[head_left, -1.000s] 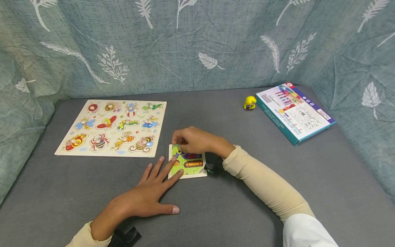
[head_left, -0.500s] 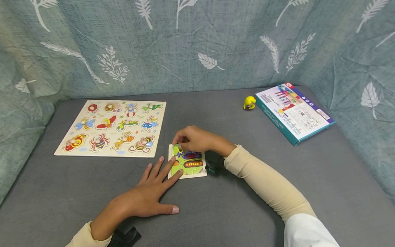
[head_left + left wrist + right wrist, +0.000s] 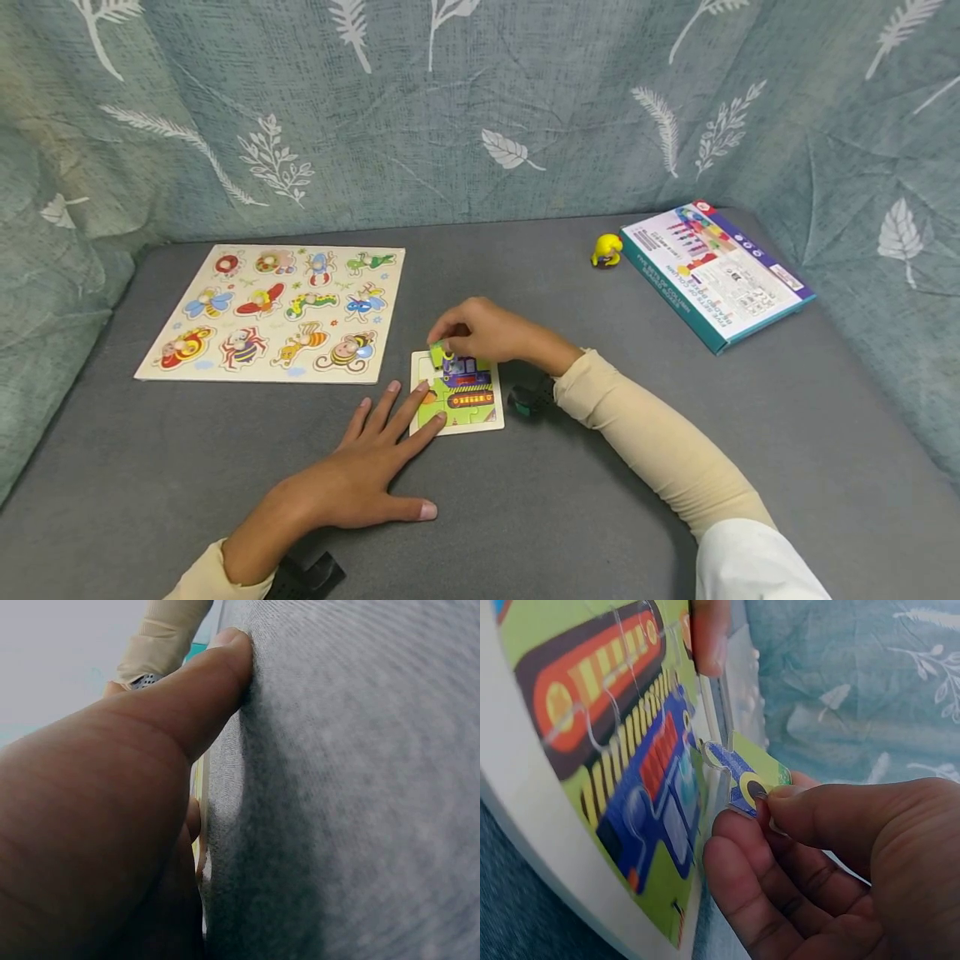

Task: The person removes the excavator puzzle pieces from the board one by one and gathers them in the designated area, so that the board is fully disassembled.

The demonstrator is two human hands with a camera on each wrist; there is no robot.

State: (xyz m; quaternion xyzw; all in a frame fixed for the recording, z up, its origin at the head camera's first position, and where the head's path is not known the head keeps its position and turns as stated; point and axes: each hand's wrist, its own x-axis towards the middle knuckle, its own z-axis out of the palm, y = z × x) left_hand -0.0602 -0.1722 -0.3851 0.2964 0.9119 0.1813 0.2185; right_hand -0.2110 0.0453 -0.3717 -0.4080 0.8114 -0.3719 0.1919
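Observation:
A small jigsaw puzzle (image 3: 474, 414) of a blue and red vehicle on green lies in a pale tray on the table. My right hand (image 3: 491, 332) pinches a puzzle piece (image 3: 742, 774) between thumb and fingers. The piece is green with a blue part and a yellow ring, tilted up off the picture in the right wrist view. At the upper left of the tray, a pale bare patch (image 3: 424, 369) shows. My left hand (image 3: 360, 479) lies with fingers spread, fingertips on the tray's left side and thumb on the table.
A pale insect peg board (image 3: 247, 321) lies at the left. At the back right are a teal-edged box (image 3: 716, 271) and a small yellow toy (image 3: 607, 249). A leaf-patterned curtain (image 3: 450, 125) hangs behind the grey table.
My right hand has risen slightly and shifted right, drawing the puzzle piece up out of the upper left of the tray, where the bare patch now shows. The left hand stays still.

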